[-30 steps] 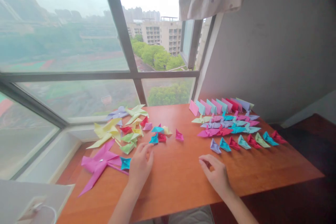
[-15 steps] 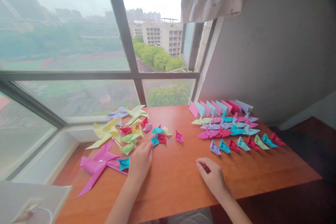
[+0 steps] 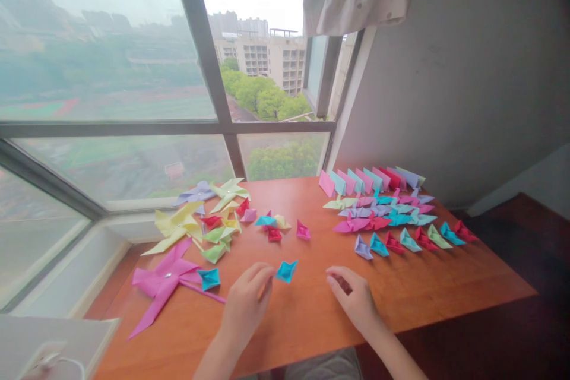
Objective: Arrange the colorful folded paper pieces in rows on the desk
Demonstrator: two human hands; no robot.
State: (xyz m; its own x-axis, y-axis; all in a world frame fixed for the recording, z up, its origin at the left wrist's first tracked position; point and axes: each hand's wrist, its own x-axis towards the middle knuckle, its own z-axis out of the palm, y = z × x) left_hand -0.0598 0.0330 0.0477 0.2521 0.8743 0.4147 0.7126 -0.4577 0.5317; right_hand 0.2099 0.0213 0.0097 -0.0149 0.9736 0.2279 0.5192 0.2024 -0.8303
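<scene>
My left hand [image 3: 250, 297] pinches a blue paper boat [image 3: 286, 271] by its left tip, above the middle of the table. To the right, across a gap from that boat, my right hand [image 3: 354, 294] is empty, its fingers loosely curled and the thumb slightly apart from them. Beyond my left hand lies a loose group of folded boats, among them a red boat [image 3: 274, 234] and a pink boat [image 3: 303, 230]. Another blue boat [image 3: 209, 278] rests left of my left hand, beside a magenta pinwheel [image 3: 167, 279].
On the right, a row of boats [image 3: 409, 240] lies in front of rows of paper cranes [image 3: 380, 212]. Folded paper pieces [image 3: 369, 180] stand in a line behind them. Yellow and pale pinwheels [image 3: 177, 227] lie at the left, near the window. The wooden table [image 3: 307, 320] ends close to me.
My left hand has lifted the blue boat out of the middle group and brought it nearer and to the right. My right hand has barely moved.
</scene>
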